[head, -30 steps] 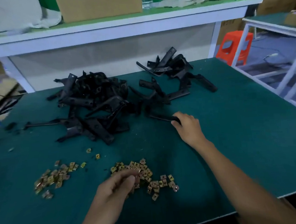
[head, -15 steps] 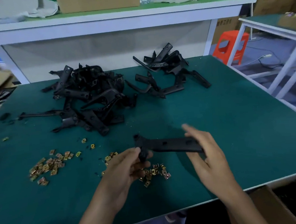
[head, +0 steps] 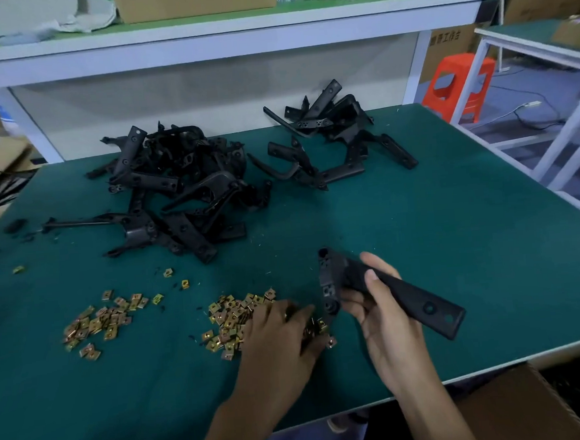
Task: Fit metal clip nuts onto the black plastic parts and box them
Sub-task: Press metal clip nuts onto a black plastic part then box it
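Observation: the right hand holds one black plastic part clear of the counter, just right of frame centre. Its grip is closed round the part's long arm, thumb on top and fingers beneath, with the short cross-piece turned toward the left hand.

Change: a second ago this hand was reaching to the edge of the parts at mid-frame. Half a second ago both hands held the part level above the nuts. The part is now in the right hand alone and has been swung to present its cross-piece end.

The left hand has let go of the part and dropped back onto the near pile of clip nuts, lower centre. Its fingers are curled over the nuts and blurred; whether the grip holds a nut cannot be told.

Stock: a second pile of nuts lies at lower left. The main heap of parts sits at upper centre-left, and a smaller heap to its right.

Assessment: the part is selected and positioned, and the step in hand appears to be fetching a nut. No nut shows on the held part, so fitting looks not yet done. A cardboard box stands below the counter's edge at lower right, likely for boxing. Judging by the heaps, the task is at an early stage.
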Available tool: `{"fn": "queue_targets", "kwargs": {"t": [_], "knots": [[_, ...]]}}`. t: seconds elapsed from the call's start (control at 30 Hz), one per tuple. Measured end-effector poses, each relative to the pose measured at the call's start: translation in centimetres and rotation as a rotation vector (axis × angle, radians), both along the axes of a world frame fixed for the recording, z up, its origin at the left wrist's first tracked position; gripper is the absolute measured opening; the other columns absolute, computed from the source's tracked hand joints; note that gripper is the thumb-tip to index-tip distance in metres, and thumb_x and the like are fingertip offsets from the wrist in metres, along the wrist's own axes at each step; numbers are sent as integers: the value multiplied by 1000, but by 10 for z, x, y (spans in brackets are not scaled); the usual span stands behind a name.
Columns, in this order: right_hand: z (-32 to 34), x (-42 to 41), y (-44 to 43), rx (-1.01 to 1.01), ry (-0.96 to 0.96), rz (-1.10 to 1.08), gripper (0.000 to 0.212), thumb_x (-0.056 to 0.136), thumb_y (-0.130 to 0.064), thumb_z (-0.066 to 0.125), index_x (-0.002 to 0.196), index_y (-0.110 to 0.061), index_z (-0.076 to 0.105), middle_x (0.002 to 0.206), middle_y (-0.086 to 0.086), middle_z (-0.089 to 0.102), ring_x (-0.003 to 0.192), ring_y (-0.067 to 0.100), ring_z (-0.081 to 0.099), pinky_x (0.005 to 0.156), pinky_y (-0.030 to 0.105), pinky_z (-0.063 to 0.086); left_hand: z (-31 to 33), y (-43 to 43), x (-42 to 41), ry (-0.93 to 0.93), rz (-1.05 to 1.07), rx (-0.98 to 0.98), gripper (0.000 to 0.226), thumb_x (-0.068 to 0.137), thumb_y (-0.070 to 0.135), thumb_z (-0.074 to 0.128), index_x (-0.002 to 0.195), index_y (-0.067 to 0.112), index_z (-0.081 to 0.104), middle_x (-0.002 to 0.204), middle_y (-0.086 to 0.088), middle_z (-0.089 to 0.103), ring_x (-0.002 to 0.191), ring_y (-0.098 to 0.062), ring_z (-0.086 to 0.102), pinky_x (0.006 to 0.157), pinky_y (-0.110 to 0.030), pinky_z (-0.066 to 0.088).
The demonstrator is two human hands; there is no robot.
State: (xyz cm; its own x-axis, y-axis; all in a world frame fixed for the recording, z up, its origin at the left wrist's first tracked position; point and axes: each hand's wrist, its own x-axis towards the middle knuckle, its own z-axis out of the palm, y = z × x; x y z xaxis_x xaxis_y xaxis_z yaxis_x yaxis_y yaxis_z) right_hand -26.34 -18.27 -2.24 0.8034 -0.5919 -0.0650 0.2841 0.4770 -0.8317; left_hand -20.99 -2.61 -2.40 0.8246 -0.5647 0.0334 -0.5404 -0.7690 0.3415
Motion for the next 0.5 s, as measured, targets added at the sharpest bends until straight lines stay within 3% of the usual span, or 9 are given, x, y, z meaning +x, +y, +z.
{"fn": "queue_targets", "kwargs": {"t": [0.07,0.23,0.37,0.5], "knots": [[-1,0,1,8,7,2,40,91,-23,59,129,-11,63,111,13,74,85,24,69,72,28,58,-5,-1,-1,-32,-14,29,50,98,62,40,139,37,52,137,12,46,126,-14,30,104,-32,27],[-8,-1,6,21,28,11,34,94,-19,57,125,-8,64,108,14,75,83,23,70,72,27,58,-7,0,4,-32,14,-105,31,98,50,52,120,31,62,116,14,55,111,-11,40,92,-27,28],[-8,-1,9,-11,49,36,33,95,-20,56,125,-8,63,105,9,76,83,21,70,74,28,57,-7,1,8,-7,34,-161,18,93,38,66,106,25,64,101,9,58,99,-16,48,82,-30,33],[-7,-1,11,-33,77,26,40,91,-27,60,126,-10,62,112,16,74,89,27,70,81,38,56,-6,0,10,7,44,-122,10,91,27,68,99,23,67,94,6,57,94,-22,52,78,-35,38]]}}
